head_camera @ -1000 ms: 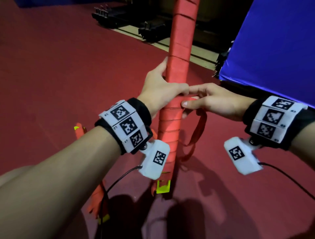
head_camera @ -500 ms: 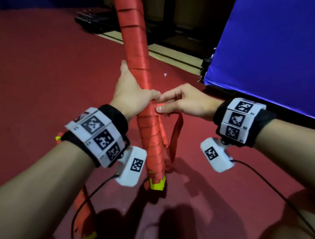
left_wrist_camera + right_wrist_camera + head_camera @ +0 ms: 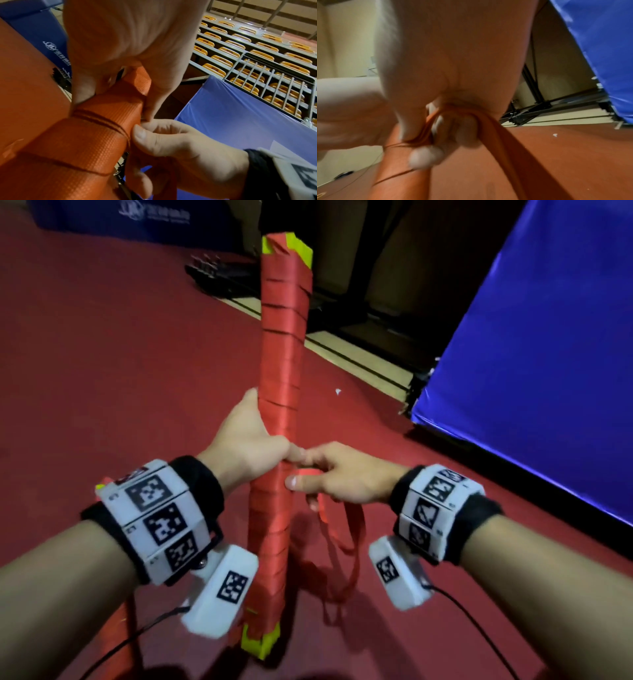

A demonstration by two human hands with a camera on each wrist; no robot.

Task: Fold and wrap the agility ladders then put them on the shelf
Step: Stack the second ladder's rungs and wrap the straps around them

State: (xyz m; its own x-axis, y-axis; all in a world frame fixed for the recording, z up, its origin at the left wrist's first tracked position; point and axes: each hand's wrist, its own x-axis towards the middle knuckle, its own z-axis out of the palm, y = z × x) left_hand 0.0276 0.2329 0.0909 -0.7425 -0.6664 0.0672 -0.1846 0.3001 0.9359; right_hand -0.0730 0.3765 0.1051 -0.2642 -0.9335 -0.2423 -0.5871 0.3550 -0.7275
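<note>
A folded agility ladder bundle (image 3: 279,392), yellow rungs wound in red strap, stands nearly upright in mid-air over the red floor. My left hand (image 3: 251,445) grips the bundle around its middle. My right hand (image 3: 329,479) pinches the loose red strap (image 3: 346,542) against the bundle just below the left thumb, and the strap's free loop hangs down to the right. In the left wrist view the right hand's fingers (image 3: 154,135) press the strap end at the edge of the wrapped webbing (image 3: 85,146). The blurred right wrist view shows the strap (image 3: 496,135) running through curled fingers.
A second red and yellow ladder (image 3: 102,487) lies on the floor behind my left forearm. A blue padded mat (image 3: 534,364) stands at the right. Dark metal frames (image 3: 342,309) sit at the back. Rows of orange seats (image 3: 257,44) rise beyond the mat.
The bundle has tipped from leaning left to nearly upright, and its yellow top end has come into view. Both hands keep their hold near the middle.
</note>
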